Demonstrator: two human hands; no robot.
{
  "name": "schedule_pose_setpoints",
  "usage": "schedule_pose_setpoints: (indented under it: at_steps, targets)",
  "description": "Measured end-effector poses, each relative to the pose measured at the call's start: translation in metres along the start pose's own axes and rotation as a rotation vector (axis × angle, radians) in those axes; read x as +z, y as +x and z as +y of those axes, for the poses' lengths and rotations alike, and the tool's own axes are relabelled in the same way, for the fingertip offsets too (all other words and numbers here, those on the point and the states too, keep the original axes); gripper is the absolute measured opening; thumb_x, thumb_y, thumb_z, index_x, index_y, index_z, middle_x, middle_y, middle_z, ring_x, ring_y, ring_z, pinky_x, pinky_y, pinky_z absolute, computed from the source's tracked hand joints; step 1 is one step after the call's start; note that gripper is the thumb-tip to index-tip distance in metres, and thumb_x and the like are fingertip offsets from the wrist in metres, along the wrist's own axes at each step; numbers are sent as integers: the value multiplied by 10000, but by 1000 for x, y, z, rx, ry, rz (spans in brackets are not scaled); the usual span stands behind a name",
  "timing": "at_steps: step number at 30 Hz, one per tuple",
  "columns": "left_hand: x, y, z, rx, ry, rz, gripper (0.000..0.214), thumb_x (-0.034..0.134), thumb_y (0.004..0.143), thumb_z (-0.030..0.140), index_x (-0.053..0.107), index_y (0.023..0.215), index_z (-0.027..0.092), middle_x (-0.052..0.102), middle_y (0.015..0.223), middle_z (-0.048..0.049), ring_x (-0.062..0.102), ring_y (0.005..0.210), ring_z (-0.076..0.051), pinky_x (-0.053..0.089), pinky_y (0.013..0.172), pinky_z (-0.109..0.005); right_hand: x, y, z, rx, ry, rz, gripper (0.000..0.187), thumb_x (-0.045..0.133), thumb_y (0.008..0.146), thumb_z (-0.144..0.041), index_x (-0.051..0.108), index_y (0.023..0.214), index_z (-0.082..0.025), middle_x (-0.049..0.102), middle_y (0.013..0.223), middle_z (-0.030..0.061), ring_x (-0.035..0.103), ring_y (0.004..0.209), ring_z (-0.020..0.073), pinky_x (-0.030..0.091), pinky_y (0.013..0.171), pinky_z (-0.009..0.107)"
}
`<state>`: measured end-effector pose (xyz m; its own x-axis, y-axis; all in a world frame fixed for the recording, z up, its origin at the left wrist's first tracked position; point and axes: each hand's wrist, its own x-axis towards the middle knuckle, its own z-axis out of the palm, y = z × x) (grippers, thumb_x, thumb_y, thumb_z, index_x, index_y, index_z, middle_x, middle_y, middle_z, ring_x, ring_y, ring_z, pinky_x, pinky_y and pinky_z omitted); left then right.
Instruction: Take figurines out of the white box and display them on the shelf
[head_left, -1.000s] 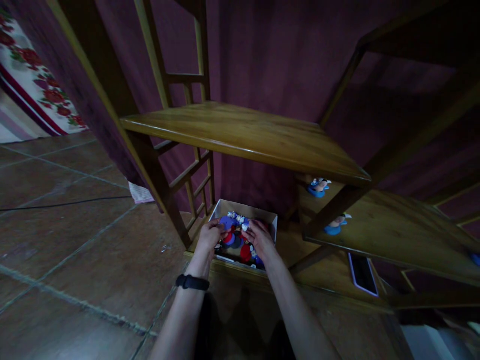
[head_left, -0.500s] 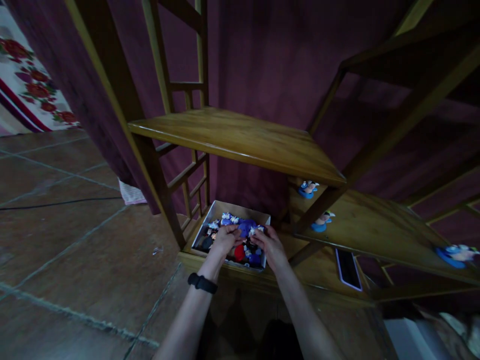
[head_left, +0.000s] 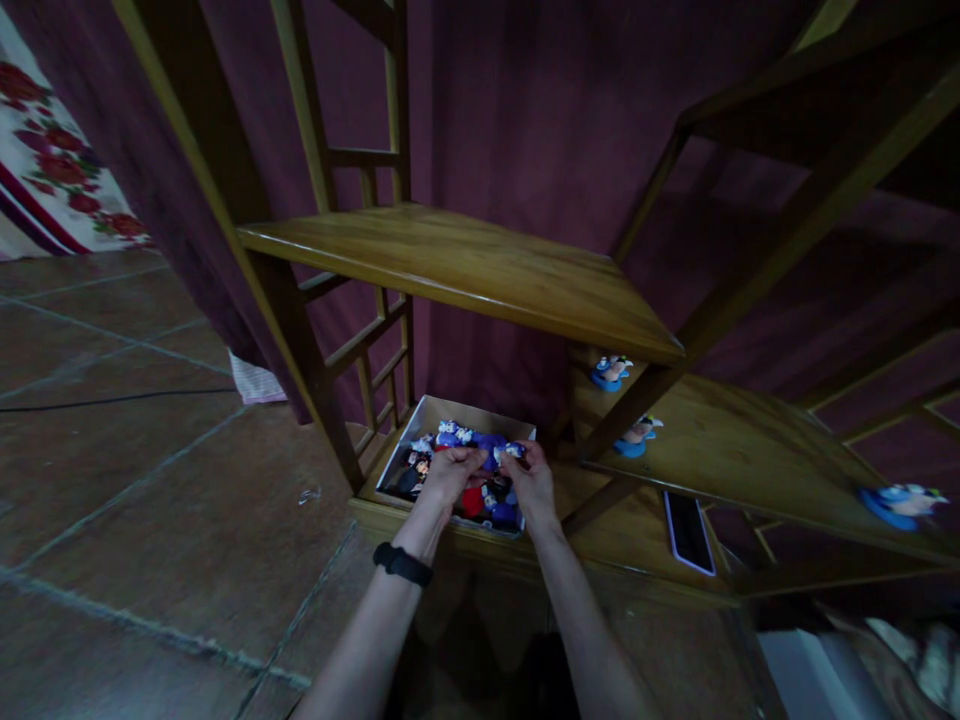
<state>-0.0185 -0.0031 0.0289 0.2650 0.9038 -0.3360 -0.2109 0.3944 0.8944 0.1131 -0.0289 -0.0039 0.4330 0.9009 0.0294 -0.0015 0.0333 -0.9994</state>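
Observation:
A white cardboard box (head_left: 400, 446) full of small figurines stands on the bottom shelf. Over it, both my hands hold a purple and white figurine (head_left: 491, 452). My left hand (head_left: 451, 474), with a black band on the wrist, pinches its left side. On its right side my right hand (head_left: 531, 482) grips the white part with thumb and fingers. Beneath my hands lie more figurines, among them a red one (head_left: 472, 501) and a dark-clothed one (head_left: 420, 470). White-headed figurines (head_left: 454, 433) sit along the back of the box.
Above the box juts a wooden shelf board (head_left: 465, 265). To the right, several figurines on blue bases, one of them a near figurine (head_left: 637, 437), stand on another shelf (head_left: 735, 440). A phone (head_left: 688, 533) lies on the lower board. A slanting wooden post (head_left: 626, 410) stands right of my hands.
My hands stay over the box, and the figurine has turned slightly between my fingers, with its white part now lying more sideways. The whole view has shifted a little.

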Motion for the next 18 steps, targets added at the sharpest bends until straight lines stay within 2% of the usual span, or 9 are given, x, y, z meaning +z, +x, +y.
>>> schedule_pose_setpoints:
  at_steps: [8,13,18]
  targets:
    - [1,-1,0,-1,-32,14,267,769,562,361,642,611,131,648,548,-26,620,546,-132,455,530,-208,0,1,-1,2,-26,-29,318,631,668,-387,535,923,-222,628,773,-19,582,682,137,477,607,250]
    - [1,-1,-1,-17,-46,23,240,749,597,348,649,609,130,653,557,-31,613,536,-123,462,550,-215,-2,2,0,-6,-65,-66,314,644,664,-372,538,916,-217,621,759,-27,575,674,132,469,631,252]
    - [1,-2,-2,-11,-34,26,235,738,608,346,655,604,126,660,578,-44,616,552,-126,454,555,-214,-1,1,-1,8,-5,-78,312,654,655,-363,528,905,-224,611,750,-34,571,676,130,472,619,243]
